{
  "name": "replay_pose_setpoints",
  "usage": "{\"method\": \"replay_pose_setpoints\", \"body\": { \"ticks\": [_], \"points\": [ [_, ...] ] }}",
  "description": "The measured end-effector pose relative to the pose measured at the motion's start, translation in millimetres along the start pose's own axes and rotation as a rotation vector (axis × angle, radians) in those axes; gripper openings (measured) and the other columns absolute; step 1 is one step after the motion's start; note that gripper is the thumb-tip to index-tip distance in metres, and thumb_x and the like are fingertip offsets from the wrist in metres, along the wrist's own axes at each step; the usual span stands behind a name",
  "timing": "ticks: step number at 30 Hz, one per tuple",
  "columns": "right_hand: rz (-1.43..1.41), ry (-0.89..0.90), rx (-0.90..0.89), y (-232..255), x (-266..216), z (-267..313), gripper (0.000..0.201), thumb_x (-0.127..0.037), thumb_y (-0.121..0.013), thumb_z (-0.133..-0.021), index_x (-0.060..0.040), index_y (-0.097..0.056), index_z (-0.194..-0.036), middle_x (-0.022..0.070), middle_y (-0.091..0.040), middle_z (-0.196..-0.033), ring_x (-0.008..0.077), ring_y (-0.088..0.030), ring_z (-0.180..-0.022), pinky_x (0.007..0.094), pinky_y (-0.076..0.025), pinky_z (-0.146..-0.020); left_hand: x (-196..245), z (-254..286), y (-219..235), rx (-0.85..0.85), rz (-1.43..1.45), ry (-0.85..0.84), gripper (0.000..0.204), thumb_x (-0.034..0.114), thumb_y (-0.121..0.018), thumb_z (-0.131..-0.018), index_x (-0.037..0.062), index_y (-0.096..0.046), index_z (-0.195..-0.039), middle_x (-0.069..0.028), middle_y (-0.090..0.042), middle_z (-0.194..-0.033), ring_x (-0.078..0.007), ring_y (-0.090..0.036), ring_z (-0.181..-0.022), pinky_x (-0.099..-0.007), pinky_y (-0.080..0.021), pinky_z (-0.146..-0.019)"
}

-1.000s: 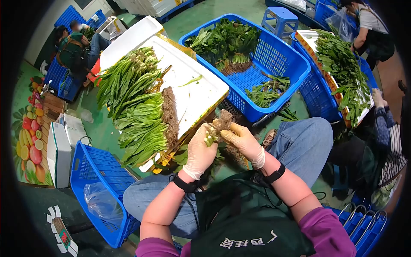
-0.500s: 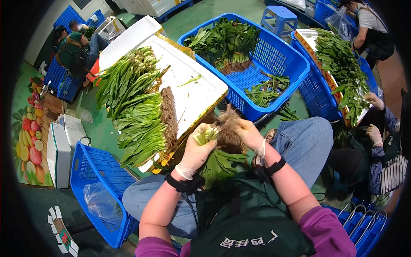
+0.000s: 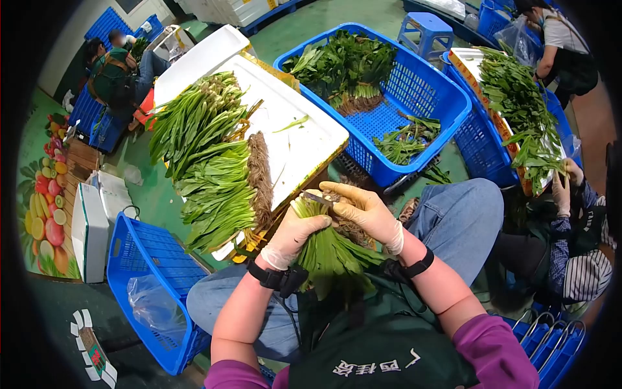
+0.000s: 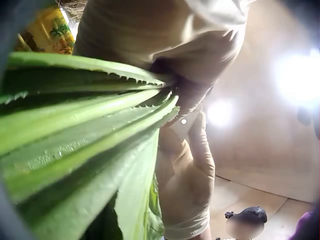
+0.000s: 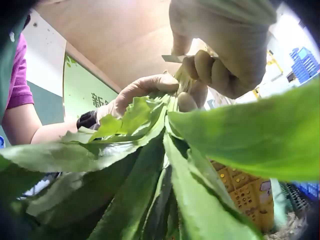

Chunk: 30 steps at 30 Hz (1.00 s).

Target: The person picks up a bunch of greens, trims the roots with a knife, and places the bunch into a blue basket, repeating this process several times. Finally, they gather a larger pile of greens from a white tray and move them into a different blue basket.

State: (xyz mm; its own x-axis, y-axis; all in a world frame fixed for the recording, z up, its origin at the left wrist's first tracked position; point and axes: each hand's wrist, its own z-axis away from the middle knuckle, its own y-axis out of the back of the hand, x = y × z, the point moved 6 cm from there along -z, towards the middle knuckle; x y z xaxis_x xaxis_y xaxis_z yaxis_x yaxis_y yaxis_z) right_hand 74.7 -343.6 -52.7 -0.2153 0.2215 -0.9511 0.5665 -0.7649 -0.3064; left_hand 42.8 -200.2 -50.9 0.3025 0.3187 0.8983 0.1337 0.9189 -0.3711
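Note:
In the head view my gloved left hand (image 3: 295, 230) grips a bunch of leafy greens (image 3: 334, 256) by its pale stems, leaves fanning down over the lap. Saw-toothed leaf edges (image 4: 75, 115) show in the left wrist view. My gloved right hand (image 3: 366, 217) holds a small metal blade (image 3: 317, 199) across the stem ends, close above the left thumb. That blade (image 5: 172, 58) pokes out from the curled right fingers in the right wrist view. Brown roots (image 3: 353, 230) show below the right hand.
Rooted greens (image 3: 217, 188) lie in rows on a white foam box (image 3: 295, 146) at left. Ahead is a blue crate (image 3: 440, 107) with more greens. A blue basket (image 3: 155, 285) stands by the left knee. At right, another person's hands (image 3: 564, 188) handle greens.
The right hand has gone from gripping the roots to holding the blade across the stem ends. The bunch's leaves now spread wider over the lap. The left hand stays around the stems.

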Motion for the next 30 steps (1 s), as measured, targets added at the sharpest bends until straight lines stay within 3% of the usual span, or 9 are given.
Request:
{"method": "replay_pose_setpoints", "body": {
  "ticks": [9, 11, 13, 15, 17, 22, 23, 26, 30],
  "points": [
    [-0.224, -0.112, -0.097, 12, 9, 1, 0.040, -0.017, -0.059, -0.103, -0.0030, -0.057, -0.140, 0.0014, -0.066, -0.096, 0.0072, -0.064, -0.084, 0.0221, -0.052, -0.075, -1, -2, -4, -0.063, 0.060, 0.094, 0.029, -0.002, -0.067, -0.084, -0.0002, -0.064, -0.114, -0.0070, -0.071, -0.094, -0.0168, -0.069, -0.082, -0.0312, -0.058, -0.077],
    [-0.210, -0.135, -0.124, 15, 9, 2, 0.039, -0.017, -0.059, -0.102, -0.0040, -0.058, -0.140, 0.0045, -0.070, -0.106, 0.0111, -0.067, -0.095, 0.0249, -0.053, -0.084, -3, -3, -1, -0.069, 0.074, 0.109, 0.030, -0.002, -0.067, -0.084, -0.0002, -0.064, -0.114, -0.0071, -0.071, -0.095, -0.0172, -0.069, -0.083, -0.0310, -0.058, -0.078],
    [0.394, 0.167, 0.087, 46, 20, -8, 0.040, -0.016, -0.059, -0.102, -0.0046, -0.057, -0.140, 0.0071, -0.072, -0.118, 0.0147, -0.066, -0.107, 0.0277, -0.050, -0.096, -2, -2, -1, -0.071, 0.090, 0.123, 0.031, -0.002, -0.068, -0.084, -0.0002, -0.065, -0.114, -0.0072, -0.071, -0.095, -0.0175, -0.069, -0.084, -0.0308, -0.057, -0.078],
    [0.479, 0.042, 0.243, 72, 25, -11, 0.045, -0.020, -0.059, -0.102, -0.0045, -0.053, -0.143, 0.0094, -0.067, -0.130, 0.0156, -0.062, -0.116, 0.0298, -0.046, -0.102, 12, 0, -4, -0.111, 0.089, 0.074, 0.034, -0.001, -0.068, -0.084, -0.0002, -0.064, -0.118, -0.0074, -0.071, -0.097, -0.0182, -0.069, -0.087, -0.0313, -0.056, -0.082],
    [0.396, 0.142, 0.222, 61, 14, -10, 0.050, -0.023, -0.059, -0.102, -0.0012, -0.049, -0.146, 0.0100, -0.063, -0.136, 0.0168, -0.060, -0.118, 0.0306, -0.045, -0.103, 18, 1, 0, -0.077, 0.083, 0.077, 0.035, 0.000, -0.069, -0.085, -0.0002, -0.063, -0.119, -0.0074, -0.071, -0.098, -0.0186, -0.069, -0.089, -0.0316, -0.055, -0.085],
    [0.009, -0.030, -0.061, 4, -6, 2, 0.043, -0.018, -0.055, -0.104, 0.0003, -0.052, -0.143, 0.0030, -0.066, -0.105, 0.0073, -0.061, -0.088, 0.0247, -0.052, -0.081, -1, -3, -1, -0.107, -0.001, 0.083, 0.026, 0.005, -0.068, -0.088, 0.0001, -0.064, -0.113, -0.0070, -0.070, -0.096, -0.0165, -0.068, -0.086, -0.0299, -0.055, -0.081],
    [0.030, -0.081, -0.081, 2, -3, 1, 0.040, -0.017, -0.054, -0.105, 0.0001, -0.054, -0.141, 0.0033, -0.067, -0.104, 0.0079, -0.062, -0.087, 0.0254, -0.053, -0.080, -2, -2, 1, -0.130, -0.052, 0.081, 0.022, 0.005, -0.068, -0.088, 0.0001, -0.065, -0.110, -0.0068, -0.070, -0.094, -0.0159, -0.067, -0.085, -0.0297, -0.054, -0.079],
    [0.290, 0.071, 0.043, 18, 3, -5, 0.034, -0.016, -0.055, -0.103, -0.0040, -0.063, -0.134, 0.0090, -0.072, -0.117, 0.0147, -0.065, -0.108, 0.0280, -0.050, -0.093, 14, 11, -1, -0.100, 0.005, 0.122, 0.026, 0.008, -0.070, -0.088, -0.0016, -0.062, -0.111, -0.0065, -0.069, -0.090, -0.0169, -0.068, -0.081, -0.0303, -0.055, -0.076],
    [0.460, 0.066, 0.237, 51, 12, -5, 0.033, -0.015, -0.060, -0.099, -0.0020, -0.065, -0.130, 0.0119, -0.071, -0.122, 0.0171, -0.064, -0.114, 0.0296, -0.047, -0.100, 94, 65, 10, 0.007, -0.063, 0.081, 0.039, 0.006, -0.074, -0.082, -0.0045, -0.059, -0.116, -0.0119, -0.068, -0.092, -0.0253, -0.069, -0.083, -0.0375, -0.056, -0.079]
  ]
}}
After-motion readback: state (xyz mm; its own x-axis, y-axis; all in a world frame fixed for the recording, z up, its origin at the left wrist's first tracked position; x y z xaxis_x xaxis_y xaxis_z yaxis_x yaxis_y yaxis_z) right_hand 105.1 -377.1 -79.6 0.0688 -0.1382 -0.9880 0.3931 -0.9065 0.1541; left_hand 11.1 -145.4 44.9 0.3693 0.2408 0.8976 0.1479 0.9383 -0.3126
